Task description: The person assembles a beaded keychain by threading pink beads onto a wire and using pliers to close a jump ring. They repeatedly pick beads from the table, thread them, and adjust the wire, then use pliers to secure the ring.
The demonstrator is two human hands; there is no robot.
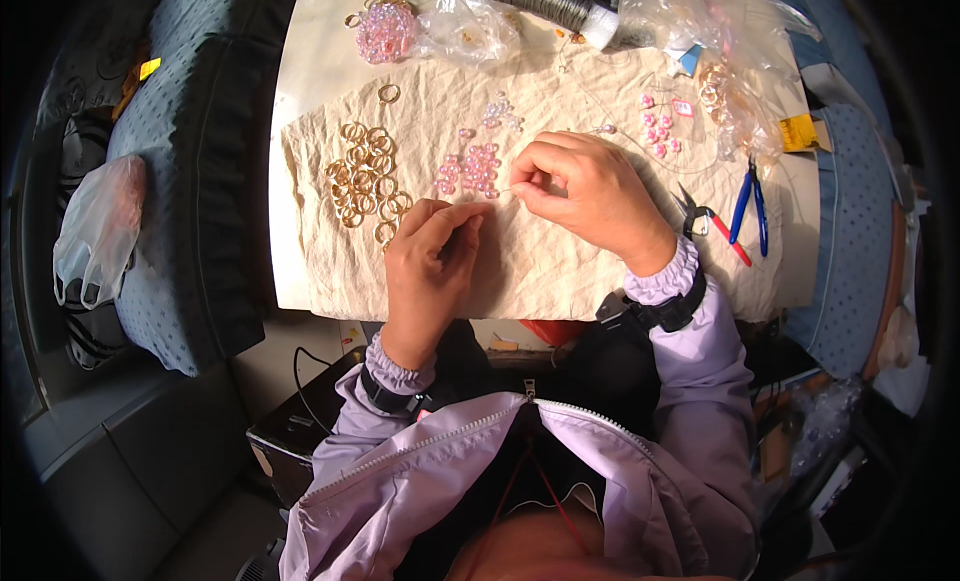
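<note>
both hands over the cloth (560,266): left hand (430,266) palm down, fingertips pinched together beside the pink beads (470,169); right hand (585,196) curled, pinching a thin wire (505,190)

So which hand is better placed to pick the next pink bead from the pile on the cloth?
Left, probably: the left hand lies just below the pile of translucent pink beads, while the right hand is pinching something thin.

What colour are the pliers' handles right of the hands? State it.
Blue, on the pliers; head view shows them best.
</note>
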